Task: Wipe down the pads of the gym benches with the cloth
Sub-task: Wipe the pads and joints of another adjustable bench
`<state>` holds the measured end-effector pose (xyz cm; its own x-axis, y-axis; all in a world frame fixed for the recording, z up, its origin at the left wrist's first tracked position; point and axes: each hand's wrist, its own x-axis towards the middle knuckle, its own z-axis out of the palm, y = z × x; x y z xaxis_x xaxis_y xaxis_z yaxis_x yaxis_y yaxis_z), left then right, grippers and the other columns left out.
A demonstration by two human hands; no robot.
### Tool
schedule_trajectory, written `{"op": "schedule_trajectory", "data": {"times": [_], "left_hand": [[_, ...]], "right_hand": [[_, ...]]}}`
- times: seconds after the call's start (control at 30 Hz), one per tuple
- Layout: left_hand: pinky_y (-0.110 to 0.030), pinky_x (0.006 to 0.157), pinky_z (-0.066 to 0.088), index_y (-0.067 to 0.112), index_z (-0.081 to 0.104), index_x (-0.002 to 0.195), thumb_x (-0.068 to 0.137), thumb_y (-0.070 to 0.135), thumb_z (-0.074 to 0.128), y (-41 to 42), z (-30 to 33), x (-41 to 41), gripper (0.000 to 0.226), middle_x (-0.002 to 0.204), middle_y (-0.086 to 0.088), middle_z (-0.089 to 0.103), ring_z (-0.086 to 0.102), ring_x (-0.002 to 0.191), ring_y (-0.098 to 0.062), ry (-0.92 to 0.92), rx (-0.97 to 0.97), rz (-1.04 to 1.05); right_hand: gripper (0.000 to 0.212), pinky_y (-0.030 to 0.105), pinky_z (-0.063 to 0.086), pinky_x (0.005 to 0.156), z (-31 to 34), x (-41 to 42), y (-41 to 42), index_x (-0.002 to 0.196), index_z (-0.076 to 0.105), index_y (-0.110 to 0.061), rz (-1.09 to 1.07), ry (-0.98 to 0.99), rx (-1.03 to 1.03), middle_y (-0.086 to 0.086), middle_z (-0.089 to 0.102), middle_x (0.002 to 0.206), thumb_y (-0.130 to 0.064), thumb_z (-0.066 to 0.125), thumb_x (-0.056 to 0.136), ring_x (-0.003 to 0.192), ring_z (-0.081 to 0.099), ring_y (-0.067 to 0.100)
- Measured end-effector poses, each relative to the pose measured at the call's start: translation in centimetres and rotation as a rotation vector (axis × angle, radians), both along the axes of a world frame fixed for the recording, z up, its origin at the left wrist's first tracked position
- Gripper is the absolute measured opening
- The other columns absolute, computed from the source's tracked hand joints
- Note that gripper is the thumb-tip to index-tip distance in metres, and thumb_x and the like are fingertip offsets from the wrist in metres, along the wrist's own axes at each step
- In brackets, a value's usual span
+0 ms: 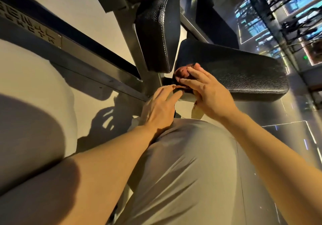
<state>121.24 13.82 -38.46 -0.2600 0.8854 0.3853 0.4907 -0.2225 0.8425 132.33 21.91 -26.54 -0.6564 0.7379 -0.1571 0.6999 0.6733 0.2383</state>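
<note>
Gripping the brown cloth against the seat pad, right hand; left hand pinches its edge (plate lettering unreadable).

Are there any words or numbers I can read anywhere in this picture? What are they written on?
Metal plate on the dark frame rail at the upper left: it bears raised characters, but they are tilted and blurred, so they cannot be read.
Green lit sign far off at the right: too small to read.
Black bench pad, brown cloth and both hands: no writing shows on them.
</note>
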Motion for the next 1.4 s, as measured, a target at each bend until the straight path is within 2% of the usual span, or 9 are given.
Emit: {"op": "schedule_trajectory", "data": {"times": [0.17, 0.23, 0.33, 0.5, 0.6, 0.73, 0.93, 1.13, 1.4], "left_hand": [[-0.050, 0.090, 0.051, 0.006, 0.059, 0.129, 0.086, -0.006, 0.059, 1.1, 0.4, 0.1, 0.045, 0.134, -0.019, 0.054, 0.051, 0.121, -0.037, -0.040, -0.046, 0.008], [-0.048, 0.091, 0.051, 0.003, 0.061, 0.126, 0.084, -0.006, 0.061, 1.4, 0.5, 0.3, 0.043, 0.131, -0.020, 0.055, 0.053, 0.119, -0.037, -0.035, -0.040, 0.000], [-0.047, 0.086, 0.053, -0.003, 0.066, 0.112, 0.077, -0.012, 0.066, 2.0, 0.5, 0.7, 0.036, 0.119, -0.023, 0.061, 0.060, 0.107, -0.040, -0.071, -0.009, 0.059], [-0.031, 0.094, 0.043, 0.001, 0.064, 0.118, 0.091, 0.011, 0.042, 3.3, 1.5, 1.0, 0.037, 0.122, -0.018, 0.060, 0.058, 0.109, -0.031, -0.105, 0.036, 0.074], [-0.020, 0.097, 0.034, 0.001, 0.063, 0.118, 0.091, 0.016, 0.038, 4.2, 2.0, 1.1, 0.040, 0.121, -0.017, 0.061, 0.058, 0.110, -0.028, -0.140, 0.055, 0.061], [-0.027, 0.099, 0.040, -0.003, 0.060, 0.120, 0.092, 0.014, 0.040, 5.4, 1.7, 1.1, 0.039, 0.121, -0.019, 0.061, 0.059, 0.110, -0.029, -0.167, 0.036, 0.046], [-0.020, 0.103, 0.031, -0.001, 0.059, 0.124, 0.096, 0.017, 0.038, 6.5, 1.1, 2.0, 0.039, 0.125, -0.016, 0.059, 0.052, 0.118, -0.023, -0.220, 0.042, 0.044], [-0.025, 0.104, 0.029, -0.004, 0.063, 0.113, 0.090, 0.011, 0.038, 7.4, 1.1, 2.2, 0.037, 0.116, -0.019, 0.062, 0.048, 0.114, -0.022, -0.193, 0.053, 0.084], [-0.032, 0.103, 0.040, 0.000, 0.064, 0.115, 0.091, 0.012, 0.037, 7.7, 1.5, 2.0, 0.038, 0.118, -0.015, 0.063, 0.056, 0.116, -0.028, -0.104, 0.061, 0.059]], "right_hand": [[0.047, 0.056, 0.029, 0.113, 1.8, 0.4, 3.4, 0.142, 0.048, -0.027, -0.336, 0.088, 0.158, 0.001, 0.028, 0.157, -0.017, 0.050, 0.096, 0.148, 0.012, 0.029], [0.043, 0.054, 0.031, 0.111, 0.1, -0.9, 1.9, 0.142, 0.047, -0.031, -0.198, 0.083, 0.101, -0.002, 0.029, 0.157, -0.031, 0.047, 0.099, 0.147, 0.012, 0.029], [0.041, 0.047, 0.030, 0.113, -1.1, -1.9, 1.2, 0.141, 0.048, -0.029, 0.004, -0.001, 0.020, 0.000, 0.032, 0.156, -0.029, 0.044, 0.101, 0.148, 0.015, 0.026], [0.040, 0.050, 0.027, 0.116, 1.5, -0.3, 9.4, 0.140, 0.051, -0.024, -0.213, 0.028, 0.166, 0.006, 0.037, 0.153, -0.021, 0.045, 0.100, 0.144, 0.023, 0.033], [0.042, 0.052, 0.030, 0.114, -0.1, -1.2, 7.9, 0.140, 0.051, -0.025, -0.149, -0.004, 0.140, 0.004, 0.037, 0.153, -0.022, 0.047, 0.098, 0.145, 0.021, 0.033], [0.042, 0.046, 0.026, 0.117, -1.2, -3.4, 7.5, 0.140, 0.049, -0.030, 0.027, -0.038, -0.030, -0.001, 0.031, 0.156, -0.021, 0.049, 0.099, 0.149, 0.014, 0.023], [0.042, 0.050, 0.026, 0.117, 0.4, -3.0, 12.3, 0.141, 0.049, -0.026, -0.188, 0.004, 0.087, 0.003, 0.031, 0.156, -0.019, 0.046, 0.100, 0.148, 0.016, 0.027], [0.040, 0.046, 0.025, 0.118, -1.9, -5.2, 12.5, 0.138, 0.053, -0.027, -0.043, -0.031, -0.034, 0.002, 0.034, 0.155, -0.019, 0.049, 0.098, 0.148, 0.017, 0.027], [0.040, 0.044, 0.031, 0.112, -0.9, -5.0, 14.3, 0.139, 0.050, -0.030, -0.146, -0.033, 0.038, -0.002, 0.033, 0.155, -0.023, 0.042, 0.101, 0.146, 0.022, 0.024]]}}
